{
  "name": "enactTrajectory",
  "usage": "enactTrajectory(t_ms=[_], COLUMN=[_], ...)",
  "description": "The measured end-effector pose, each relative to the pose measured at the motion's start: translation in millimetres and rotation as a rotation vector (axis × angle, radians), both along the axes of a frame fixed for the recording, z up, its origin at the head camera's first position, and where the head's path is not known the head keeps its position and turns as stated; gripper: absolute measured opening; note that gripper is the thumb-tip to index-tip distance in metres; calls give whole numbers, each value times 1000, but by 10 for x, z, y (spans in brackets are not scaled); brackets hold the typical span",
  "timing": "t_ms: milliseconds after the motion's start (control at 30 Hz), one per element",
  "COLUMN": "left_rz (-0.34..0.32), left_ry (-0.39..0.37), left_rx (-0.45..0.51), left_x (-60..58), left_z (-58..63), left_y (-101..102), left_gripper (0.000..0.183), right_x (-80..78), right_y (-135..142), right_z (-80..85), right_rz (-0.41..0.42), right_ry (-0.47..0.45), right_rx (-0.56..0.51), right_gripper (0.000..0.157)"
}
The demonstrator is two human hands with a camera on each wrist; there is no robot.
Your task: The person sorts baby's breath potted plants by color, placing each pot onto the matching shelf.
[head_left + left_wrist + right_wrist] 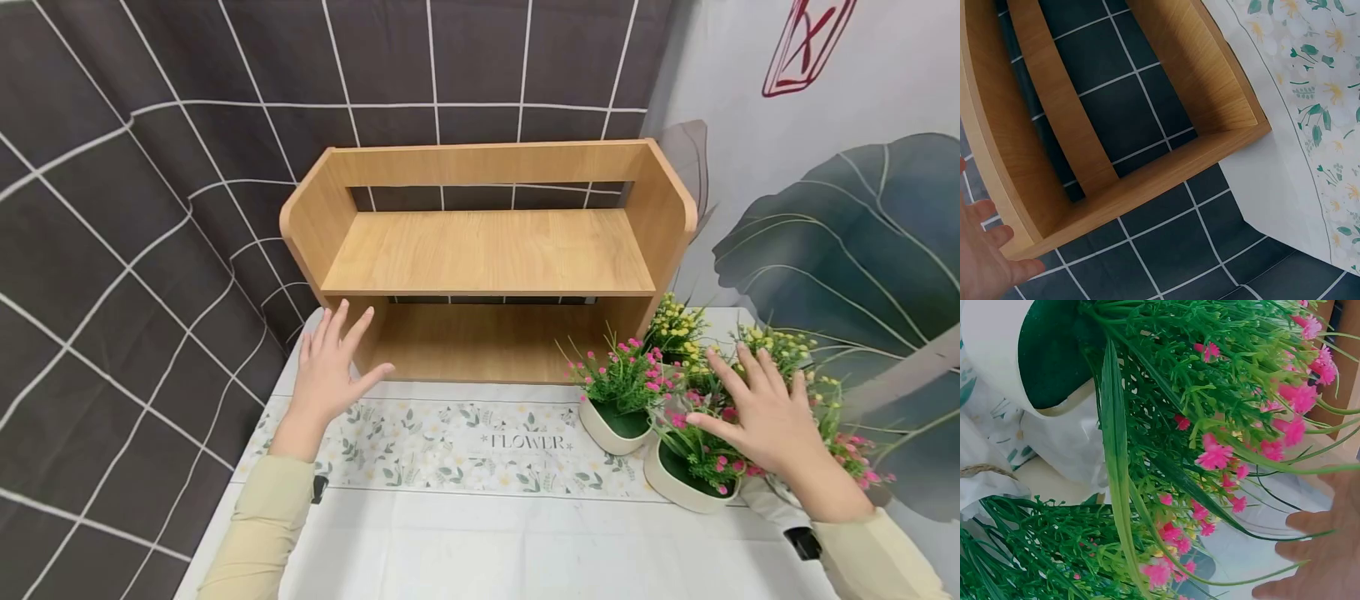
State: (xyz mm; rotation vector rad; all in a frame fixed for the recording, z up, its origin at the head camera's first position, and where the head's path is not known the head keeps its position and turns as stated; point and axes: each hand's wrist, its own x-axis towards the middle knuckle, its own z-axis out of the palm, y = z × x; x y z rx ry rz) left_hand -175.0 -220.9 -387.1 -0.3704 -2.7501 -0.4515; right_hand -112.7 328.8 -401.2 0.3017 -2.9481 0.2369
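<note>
A two-tier wooden shelf [487, 250] stands at the back of the table with bare boards. My left hand [330, 367], fingers spread and holding nothing, hovers in front of its lower left side; the left wrist view shows the fingers [1000, 236] near the shelf's edge [1147, 181]. My right hand [772, 417] is spread above a group of potted artificial flowers at the right. Pink-flowered plants in white oval pots [617, 429] [690, 487] stand left of it, and yellow-flowered ones [675, 325] behind. In the right wrist view, pink blossoms [1213, 453] and long leaves reach toward the fingers [1304, 550].
A floral runner [450, 450] printed "FLOWER" crosses the white tablecloth [465, 542]. A dark gridded curtain [480, 58] hangs behind and to the left. At the right is a pale backdrop with a large painted leaf [862, 233]. White wrapping with twine [985, 469] lies among the pots.
</note>
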Motion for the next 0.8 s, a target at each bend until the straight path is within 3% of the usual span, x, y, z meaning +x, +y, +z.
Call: enactTrajectory(t_ms=[333,533,700,800], left_rz=[-2,31,33,31], left_ry=[150,193,248,303], left_rx=[38,41,67,75], left_x=[3,-1,-24,-43], left_z=[27,79,147,195], left_y=[-28,-45,-37,-35], left_gripper=[80,79,77,76], right_x=[68,140,241,333], right_y=[-43,-68,-81,-82], right_z=[99,121,153,168], right_rz=[61,106,136,125], right_ry=[116,211,289,292], right_rx=[-7,-13,-38,-60], right_gripper=[96,94,90,87])
